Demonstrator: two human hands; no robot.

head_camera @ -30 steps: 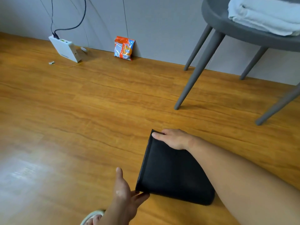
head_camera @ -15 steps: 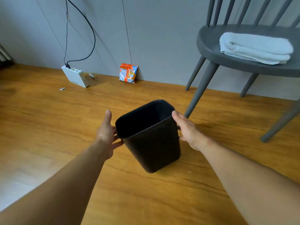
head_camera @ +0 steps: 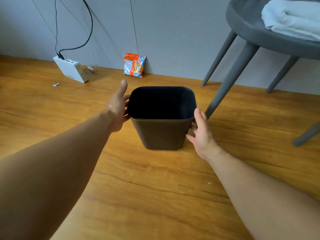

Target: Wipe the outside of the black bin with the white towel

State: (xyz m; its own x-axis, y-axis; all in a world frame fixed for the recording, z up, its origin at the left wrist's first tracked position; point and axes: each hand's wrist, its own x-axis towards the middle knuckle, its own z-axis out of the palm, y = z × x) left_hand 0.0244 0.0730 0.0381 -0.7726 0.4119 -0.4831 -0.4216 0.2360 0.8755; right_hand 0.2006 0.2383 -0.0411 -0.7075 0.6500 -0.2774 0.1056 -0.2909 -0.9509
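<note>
Wood-grain floor [head_camera: 155, 187], orange-brown planks. Black bin [head_camera: 161, 134] stands upright at centre, mouth upward. Far left: white box [head_camera: 71, 69] with black cables [head_camera: 89, 32] plugged in, close to the wall [head_camera: 173, 32]; thin yellow wire [head_camera: 72, 87] looped beside it. Far centre: orange packet [head_camera: 134, 65] leans on the wall. Right: grey chair [head_camera: 225, 90], legs on the floor, folded white towel [head_camera: 292, 19] on its seat. Small white fleck [head_camera: 209, 183], near right.

Bin: black bin [head_camera: 162, 134] upright on wooden floor [head_camera: 155, 187].
Hands: left hand [head_camera: 117, 110] and right hand [head_camera: 201, 134] flank its sides, apparently touching.
Towel: white towel [head_camera: 292, 19] folded on grey chair [head_camera: 245, 26].
</note>
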